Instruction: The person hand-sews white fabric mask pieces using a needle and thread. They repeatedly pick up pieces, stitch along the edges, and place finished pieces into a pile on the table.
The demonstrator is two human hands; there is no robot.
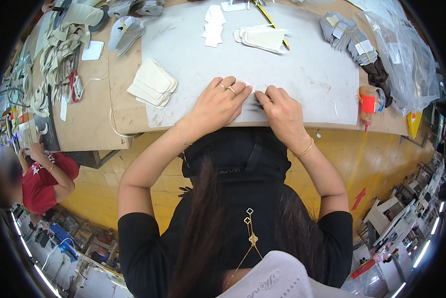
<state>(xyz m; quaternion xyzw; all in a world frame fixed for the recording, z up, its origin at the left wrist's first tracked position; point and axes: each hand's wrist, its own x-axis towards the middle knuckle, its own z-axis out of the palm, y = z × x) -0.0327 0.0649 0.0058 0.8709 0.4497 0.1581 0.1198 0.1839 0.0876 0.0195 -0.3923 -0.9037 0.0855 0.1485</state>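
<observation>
Near the front edge of the grey sheet on the table, my left hand [222, 102] and my right hand [283, 110] almost meet at the fingertips. Both are closed in a pinch on a small white piece [249, 88], mostly hidden by the fingers. Its exact kind is too small to make out. Left of my left hand lies a fanned stack of cream fabric pieces [153, 83]. Farther off, beyond my hands, rest another stack of cream pieces [262, 38] and some white cut pieces [214, 27]. A yellow-and-black pencil [271, 24] slants beside that farther stack.
Banded grey bundles [349, 37], a clear plastic bag [404, 59] and a red-labelled bottle [367, 107] stand at the right. At the left are a banded bundle [126, 35], heaped fabric strips [59, 57] and red-handled scissors [76, 87]. A person in red [49, 179] works at far left.
</observation>
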